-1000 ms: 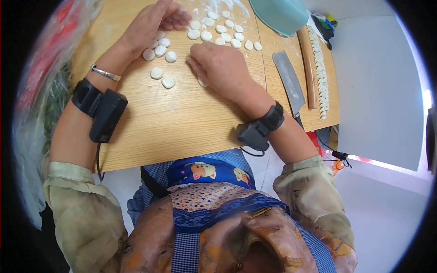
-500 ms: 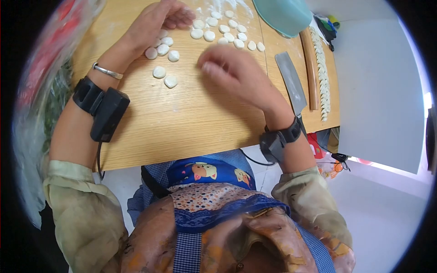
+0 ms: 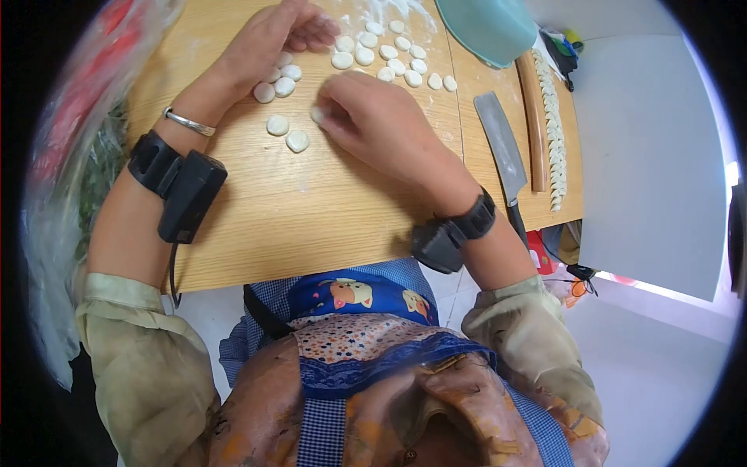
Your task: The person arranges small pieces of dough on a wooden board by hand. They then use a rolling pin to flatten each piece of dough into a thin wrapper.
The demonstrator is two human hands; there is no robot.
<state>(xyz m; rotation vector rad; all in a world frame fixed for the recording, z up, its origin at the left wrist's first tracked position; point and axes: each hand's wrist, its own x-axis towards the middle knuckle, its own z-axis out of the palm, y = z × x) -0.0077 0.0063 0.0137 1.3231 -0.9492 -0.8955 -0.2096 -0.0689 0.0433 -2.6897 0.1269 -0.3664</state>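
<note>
My right hand (image 3: 369, 113) is closed in a pinch on a small white dough piece (image 3: 317, 114), whose edge shows at the fingertips, low over the wooden table (image 3: 257, 226). My left hand (image 3: 292, 35) rests on its side at the table's far part, fingers loosely curled and apart, with nothing seen in them. Beside its palm lie several dough pieces (image 3: 285, 86). Two more dough pieces (image 3: 297, 141) lie nearer my body. Beyond my right hand several flattened dough rounds (image 3: 364, 56) are spread near loose flour.
At the right lie a cleaver (image 3: 500, 144), a wooden rolling pin (image 3: 532, 124) and a long row of pleated dough pieces (image 3: 554, 140). A teal bowl (image 3: 490, 31) stands at the far right. Plastic bags (image 3: 85, 117) bulge along the left edge.
My right hand has moved left and its fingers have closed on the dough piece that lay alone near the table's middle. My left hand has hardly moved.
</note>
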